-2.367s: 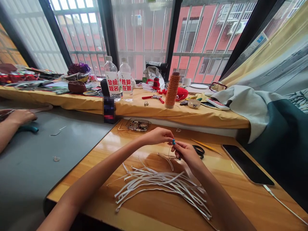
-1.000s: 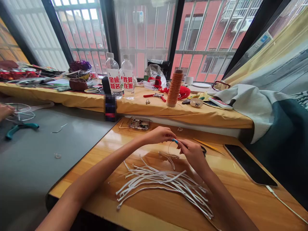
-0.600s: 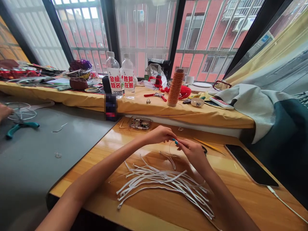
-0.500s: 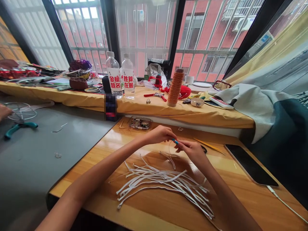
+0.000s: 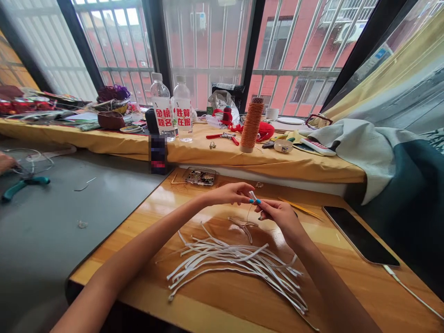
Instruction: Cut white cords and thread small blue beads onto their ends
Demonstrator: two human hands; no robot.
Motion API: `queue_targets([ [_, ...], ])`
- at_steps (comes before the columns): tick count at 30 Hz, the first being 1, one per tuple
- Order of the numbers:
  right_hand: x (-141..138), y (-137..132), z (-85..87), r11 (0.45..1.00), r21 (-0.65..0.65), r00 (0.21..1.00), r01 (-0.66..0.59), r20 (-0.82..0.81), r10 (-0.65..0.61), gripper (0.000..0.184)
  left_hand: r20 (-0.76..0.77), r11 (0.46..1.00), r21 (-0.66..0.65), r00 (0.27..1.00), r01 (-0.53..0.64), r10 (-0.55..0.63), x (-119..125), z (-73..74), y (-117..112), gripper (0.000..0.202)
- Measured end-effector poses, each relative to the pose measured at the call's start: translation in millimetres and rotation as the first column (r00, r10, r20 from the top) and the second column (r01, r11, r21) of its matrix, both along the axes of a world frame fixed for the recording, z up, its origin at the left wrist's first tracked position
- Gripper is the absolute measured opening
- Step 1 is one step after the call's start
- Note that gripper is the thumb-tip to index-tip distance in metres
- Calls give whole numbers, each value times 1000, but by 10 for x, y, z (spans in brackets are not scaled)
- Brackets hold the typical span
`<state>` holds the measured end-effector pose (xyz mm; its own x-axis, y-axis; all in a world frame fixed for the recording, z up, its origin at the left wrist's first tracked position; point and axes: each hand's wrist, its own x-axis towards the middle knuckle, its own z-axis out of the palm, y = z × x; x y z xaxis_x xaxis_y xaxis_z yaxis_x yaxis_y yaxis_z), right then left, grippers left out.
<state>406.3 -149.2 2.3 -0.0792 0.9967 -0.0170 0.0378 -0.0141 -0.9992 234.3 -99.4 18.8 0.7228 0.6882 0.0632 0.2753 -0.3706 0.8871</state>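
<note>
One white piece (image 5: 253,195) held above loose cords (image 5: 239,257)

At left, the left hand (image 5: 231,193) has its fingers parted beside the piece, contact unclear; the cords fan across the wooden surface (image 5: 215,303), seemingly within easy reach; the right hand (image 5: 279,215) clamps the piece's lower end, apparently leaving its tip free.

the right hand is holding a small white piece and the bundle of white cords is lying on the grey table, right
Wrong table: the head view shows the white cords on the wooden table. The right hand does hold a small white piece.
</note>
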Motion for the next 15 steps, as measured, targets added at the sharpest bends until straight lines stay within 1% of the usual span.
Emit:
queue_targets([
  [2, 4, -4, 4, 1000, 18, 1000, 2, 15, -2, 29, -4, 999, -33, 1000, 27, -27, -6, -15, 5, 32],
  [4, 7, -7, 4, 999, 37, 999, -14, 41, 13, 29, -14, 997, -35, 998, 64, -64, -1, -28, 0, 27],
  [6, 7, -7, 2, 998, 60, 997, -28, 77, 23, 29, -3, 996, -43, 997, 73, -73, 17, -36, -15, 31],
  [11, 4, -6, 9, 989, 142, 977, -44, 214, 12, 31, 55, 995, -95, 998, 10, -5, 94, -58, -58, 44],
  [13, 9, -6, 19, 987, 153, 975, -48, 224, 13, 30, 107, 994, -109, 994, 33, -22, 108, -69, -64, 46],
  [15, 20, -2, 24, 987, 153, 978, -46, 208, 14, 29, 142, 990, -115, 987, 86, -69, 102, -75, -65, 46],
])
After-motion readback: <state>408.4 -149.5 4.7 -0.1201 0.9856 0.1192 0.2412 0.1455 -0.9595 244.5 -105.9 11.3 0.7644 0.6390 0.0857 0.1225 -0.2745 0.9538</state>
